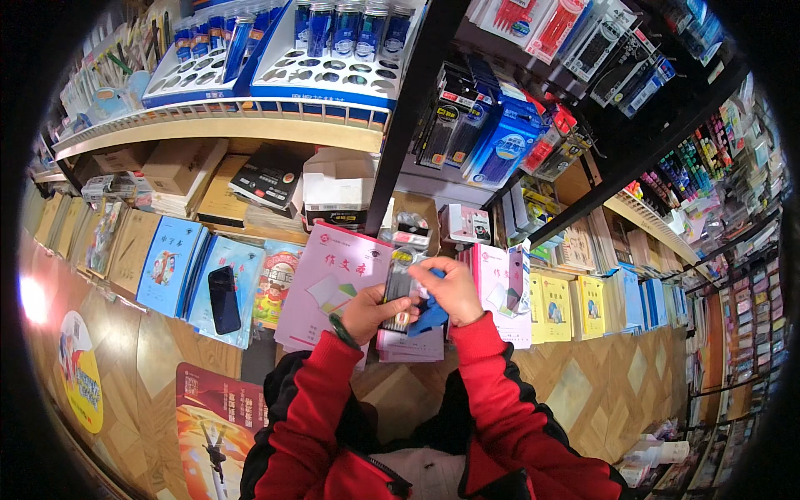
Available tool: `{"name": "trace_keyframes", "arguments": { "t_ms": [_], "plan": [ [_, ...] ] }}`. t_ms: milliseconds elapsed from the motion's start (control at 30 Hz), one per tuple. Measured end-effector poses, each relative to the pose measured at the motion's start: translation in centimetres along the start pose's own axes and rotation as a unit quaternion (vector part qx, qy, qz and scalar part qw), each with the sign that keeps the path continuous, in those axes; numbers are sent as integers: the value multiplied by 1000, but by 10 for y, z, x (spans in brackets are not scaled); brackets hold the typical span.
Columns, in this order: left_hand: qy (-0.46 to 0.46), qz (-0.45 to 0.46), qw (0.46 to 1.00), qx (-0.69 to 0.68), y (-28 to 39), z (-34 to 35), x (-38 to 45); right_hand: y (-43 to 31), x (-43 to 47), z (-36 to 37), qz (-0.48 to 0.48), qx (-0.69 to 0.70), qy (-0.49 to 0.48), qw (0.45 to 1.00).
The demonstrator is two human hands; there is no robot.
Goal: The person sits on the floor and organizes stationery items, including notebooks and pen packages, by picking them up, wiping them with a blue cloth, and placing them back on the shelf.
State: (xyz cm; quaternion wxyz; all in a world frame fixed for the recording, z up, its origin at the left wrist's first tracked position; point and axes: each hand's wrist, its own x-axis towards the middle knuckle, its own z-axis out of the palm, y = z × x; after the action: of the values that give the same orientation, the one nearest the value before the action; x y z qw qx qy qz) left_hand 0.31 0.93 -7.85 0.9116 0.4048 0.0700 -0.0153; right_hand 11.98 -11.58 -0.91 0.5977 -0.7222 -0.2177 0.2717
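Observation:
My left hand (375, 310) holds a slim, clear-fronted pack of dark pen refills (397, 290) upright by its lower part. A dark green bangle (342, 330) circles that wrist. My right hand (453, 289) is bent over the pack's right side, fingertips at its upper part. A crumpled blue cloth (430, 315) is bunched in this hand and hangs below it; the fingers partly hide it. Behind the hands lie pink exercise books (331, 281), with another pink stack (494, 275) to the right.
A black phone (224, 300) lies on light-blue booklets. Above, a shelf holds display trays (325, 81) of blue tubes. Hanging refill packs (506, 140) and a dark shelf post (406, 112) stand ahead. Small open cartons (465, 224) sit beyond the hands. Yellow booklets (553, 309) line the right.

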Motion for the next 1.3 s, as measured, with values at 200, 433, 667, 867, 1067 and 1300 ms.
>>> {"name": "trace_keyframes", "arguments": {
  "t_ms": [200, 433, 667, 867, 1067, 1300],
  "plan": [
    [-8, 111, 994, -2, -2, 1, 5, 4, 6, -27, -23, 40, 84, 995],
    [86, 140, 986, -9, -4, 4, 4, 62, -2, -87, -80, -183, 209, 957],
    [121, 183, 975, 39, 27, 59, 20, 150, -9, -106, -112, -444, 251, 853],
    [124, 259, 955, 77, 90, 107, 50, 167, -10, -106, -115, -349, 337, 867],
    [93, 266, 956, 77, 119, 123, 59, 163, -12, -107, -111, -330, 334, 876],
    [79, 246, 963, 74, 139, 133, 57, 163, -14, -107, -132, -314, 343, 876]
  ]
}}
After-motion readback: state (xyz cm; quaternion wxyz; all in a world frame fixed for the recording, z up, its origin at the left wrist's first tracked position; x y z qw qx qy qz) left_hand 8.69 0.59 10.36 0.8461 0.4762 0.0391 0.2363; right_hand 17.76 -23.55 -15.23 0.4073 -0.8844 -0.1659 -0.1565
